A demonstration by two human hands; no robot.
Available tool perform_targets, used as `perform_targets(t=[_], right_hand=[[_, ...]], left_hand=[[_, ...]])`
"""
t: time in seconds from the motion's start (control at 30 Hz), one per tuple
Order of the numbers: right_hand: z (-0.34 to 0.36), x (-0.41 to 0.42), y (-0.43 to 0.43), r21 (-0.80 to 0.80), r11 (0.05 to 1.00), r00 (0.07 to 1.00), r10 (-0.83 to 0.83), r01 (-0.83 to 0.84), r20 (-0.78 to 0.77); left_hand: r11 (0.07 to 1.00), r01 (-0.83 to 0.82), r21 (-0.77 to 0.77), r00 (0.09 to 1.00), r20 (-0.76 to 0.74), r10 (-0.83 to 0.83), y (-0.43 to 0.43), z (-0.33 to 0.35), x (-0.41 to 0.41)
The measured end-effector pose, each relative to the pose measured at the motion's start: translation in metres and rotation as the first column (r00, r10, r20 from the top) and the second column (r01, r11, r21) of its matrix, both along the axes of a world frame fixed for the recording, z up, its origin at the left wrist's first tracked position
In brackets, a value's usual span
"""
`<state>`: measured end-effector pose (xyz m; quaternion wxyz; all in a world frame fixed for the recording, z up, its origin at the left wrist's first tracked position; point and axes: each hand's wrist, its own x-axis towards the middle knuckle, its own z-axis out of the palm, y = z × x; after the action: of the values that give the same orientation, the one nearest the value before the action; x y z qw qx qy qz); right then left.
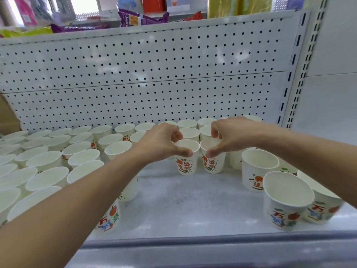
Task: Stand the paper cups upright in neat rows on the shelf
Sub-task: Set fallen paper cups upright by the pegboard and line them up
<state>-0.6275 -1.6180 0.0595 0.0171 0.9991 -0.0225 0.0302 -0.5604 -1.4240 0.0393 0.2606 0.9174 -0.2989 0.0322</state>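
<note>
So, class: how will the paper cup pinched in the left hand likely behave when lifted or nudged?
Probably very light: the left hand holds the paper cup by a rim pinch alone. Its thin wall likely dents if squeezed. Empty and narrower at the base, it may tip easily when nudged.

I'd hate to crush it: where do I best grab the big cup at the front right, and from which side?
Probably take the big cup by its rim from above, on its near left side: it stands upright, mouth open, and another cup crowds its far right.
</note>
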Motion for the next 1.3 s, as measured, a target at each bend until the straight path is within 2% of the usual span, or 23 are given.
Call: perform_targets(t=[0.43,0.53,0.63,0.73,0.83,1.0,1.1,1.3], right_hand=[[0.001,-0.01,0.001,-0.048,0.999,0.997,0.014,-0.01,0.072],[0.008,-0.024,0.015,-0.029,0.996,0.99,0.085,-0.082,0.113],[0.015,-0.046,0.043,0.108,0.969,0.963,0.2,-0.222,0.183],[0.007,-0.061,0.077,0.279,0.883,0.915,0.307,-0.376,0.262],[-0.013,-0.057,0.107,0.41,0.78,0.879,0.384,-0.472,0.282],[-0.044,-0.02,0.146,0.591,0.651,0.878,0.388,-0.477,0.281],[-0.048,0.0,0.157,0.642,0.638,0.904,0.337,-0.425,0.264],[-0.049,0.016,0.172,0.66,0.641,0.916,0.34,-0.392,0.213]], left_hand=[[0.998,-0.051,0.024,0.998,0.04,0.05,-0.001,0.006,-0.01],[0.992,-0.044,-0.116,0.999,0.0,0.045,0.018,0.022,-0.026],[0.945,-0.056,-0.323,0.998,0.015,0.065,0.05,0.03,-0.054],[0.876,-0.109,-0.47,0.987,0.052,0.151,0.09,0.019,-0.085],[0.817,-0.186,-0.545,0.968,0.04,0.248,0.126,-0.008,-0.108],[0.826,-0.29,-0.484,0.952,-0.061,0.298,0.16,-0.043,-0.12],[0.876,-0.274,-0.398,0.955,-0.01,0.295,0.162,-0.05,-0.117],[0.883,-0.288,-0.371,0.938,0.079,0.339,0.165,-0.053,-0.109]])
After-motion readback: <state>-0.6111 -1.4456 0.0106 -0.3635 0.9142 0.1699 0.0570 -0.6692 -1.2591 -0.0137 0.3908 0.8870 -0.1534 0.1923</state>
